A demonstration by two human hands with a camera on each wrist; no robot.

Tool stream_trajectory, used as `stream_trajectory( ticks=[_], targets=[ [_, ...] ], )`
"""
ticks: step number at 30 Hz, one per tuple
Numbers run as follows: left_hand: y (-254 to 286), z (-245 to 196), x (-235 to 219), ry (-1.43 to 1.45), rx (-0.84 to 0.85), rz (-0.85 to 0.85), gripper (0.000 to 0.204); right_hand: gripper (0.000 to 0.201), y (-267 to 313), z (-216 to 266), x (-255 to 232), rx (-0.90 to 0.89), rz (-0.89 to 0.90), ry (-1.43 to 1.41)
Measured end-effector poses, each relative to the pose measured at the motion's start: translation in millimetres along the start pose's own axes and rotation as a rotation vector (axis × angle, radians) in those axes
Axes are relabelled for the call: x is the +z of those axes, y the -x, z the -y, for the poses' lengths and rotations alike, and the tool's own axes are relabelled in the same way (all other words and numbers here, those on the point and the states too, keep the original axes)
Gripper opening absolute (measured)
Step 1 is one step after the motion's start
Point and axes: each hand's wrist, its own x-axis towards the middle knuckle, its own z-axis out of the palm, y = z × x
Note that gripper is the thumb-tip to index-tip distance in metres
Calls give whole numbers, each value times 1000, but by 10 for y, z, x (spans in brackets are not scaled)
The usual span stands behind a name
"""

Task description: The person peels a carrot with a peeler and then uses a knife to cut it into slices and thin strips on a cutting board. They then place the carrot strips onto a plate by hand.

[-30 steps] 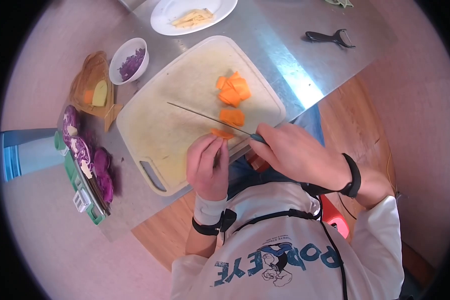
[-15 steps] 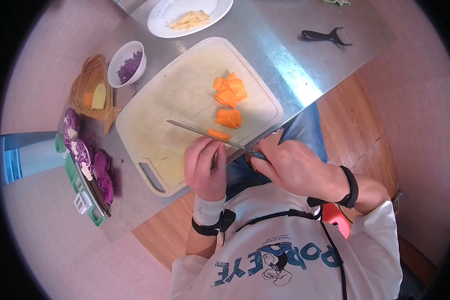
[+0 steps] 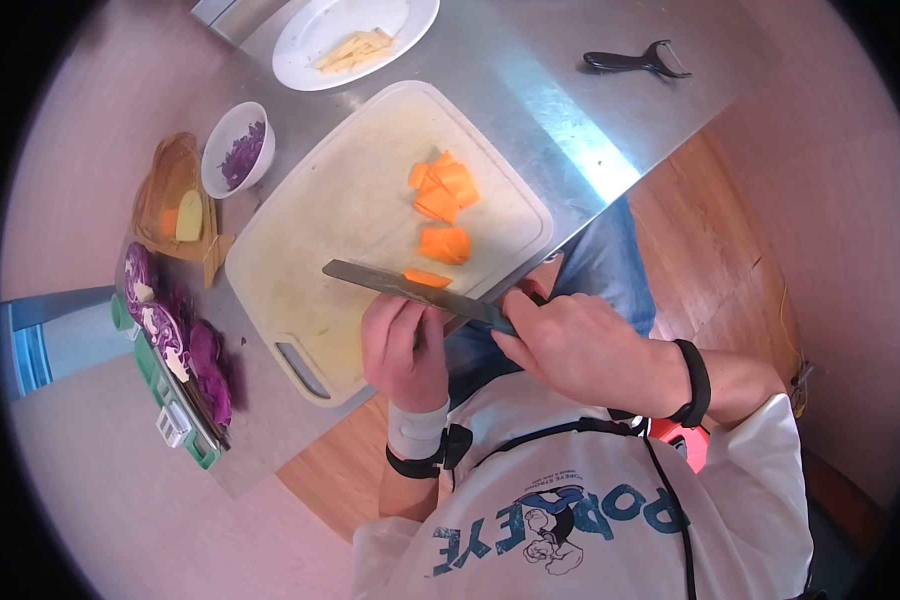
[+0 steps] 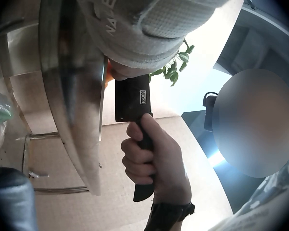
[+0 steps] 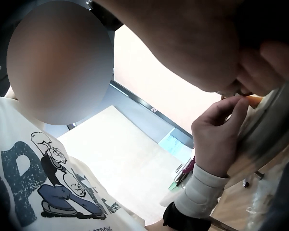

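My right hand (image 3: 595,350) grips the handle of a broad kitchen knife (image 3: 400,285). Its dark blade side shows in the left wrist view, where the right hand (image 4: 159,159) has its fingers wrapped round the handle. The blade crosses just before the fingertips of my left hand (image 3: 407,350), which are bent at the near edge of the white cutting board (image 3: 320,220). Beside the blade lie thin carrot slices (image 3: 427,278). In the right wrist view the left thumb and forefinger pinch at the orange edge. Farther up the board sit a small carrot stack (image 3: 445,245) and a looser carrot pile (image 3: 445,190).
A bowl of shredded purple cabbage (image 3: 240,155), a wicker basket (image 3: 165,165) with a cut yellowish piece, and purple cabbage pieces (image 3: 160,325) by a green slicer (image 3: 205,452) stand left. A plate (image 3: 295,50) of pale strips is behind, a peeler (image 3: 635,60) at back right.
The knife has come from the far side of the carrot slices to their near side by the left fingertips, its blade now turned to show its flat. The head view has shifted slightly.
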Motion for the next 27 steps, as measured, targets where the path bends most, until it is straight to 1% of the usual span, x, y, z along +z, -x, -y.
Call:
stream_trajectory(
  ticks=[7, 10, 16, 18, 19, 21, 22, 24, 25, 27],
  targets=[
    [-2, -1, -6, -17, 7, -4, 29, 34, -37, -15, 6, -34, -30, -7],
    [-8, -16, -16, -17, -15, 0, 28, 34, -55, -19, -26, -15, 46, -2],
    [-32, -27, -24, -3, -33, 8, 25, 34, -172, 23, -62, -49, 37, -37],
    [-51, -30, -11, -2, -3, 8, 25, 34, -171, -6, -111, 48, 163, -76],
    [-48, -33, -12, -5, -12, 4, 25, 34, -197, -1, -101, 44, 173, -73],
    [-69, -43, 8, 8, 11, -8, 23, 33, -241, -13, -75, -43, 73, -69],
    [-66, -55, 4, 12, 17, -4, 23, 33, -237, -19, -75, -38, 66, -70],
    [-77, -54, 7, 30, -32, -4, 21, 34, -285, -29, -82, 13, 152, -105],
    [-75, -53, -2, 22, -40, -12, 21, 34, -286, -65, -32, 3, 162, -102],
    [-93, -54, 1, 46, -38, -1, 19, 36, -273, -158, 44, 59, 166, -175]
  ],
)
